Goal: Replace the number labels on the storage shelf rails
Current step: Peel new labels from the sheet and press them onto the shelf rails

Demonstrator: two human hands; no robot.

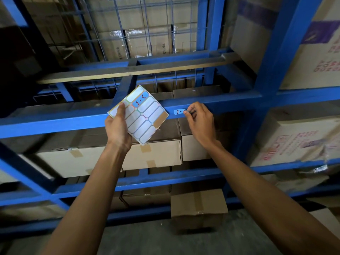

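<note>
My left hand [117,126] holds a label sheet [141,118] tilted in front of the blue shelf rail [230,104]. Most of its slots are peeled bare; one blue sticker reading "1-5" [140,101] remains near the top. A small blue label [179,111] with a red "1-" sits on the rail. My right hand [199,122] pinches that label's right end with thumb and forefinger, and the end curls off the rail. The rest of its number is hidden by my fingers.
The blue steel rack has an upright post [270,70] to the right and a lower rail [147,181]. Taped cardboard boxes [103,159] fill the shelves behind. Another box [198,208] stands on the grey floor below. Wire mesh [139,24] backs the upper shelf.
</note>
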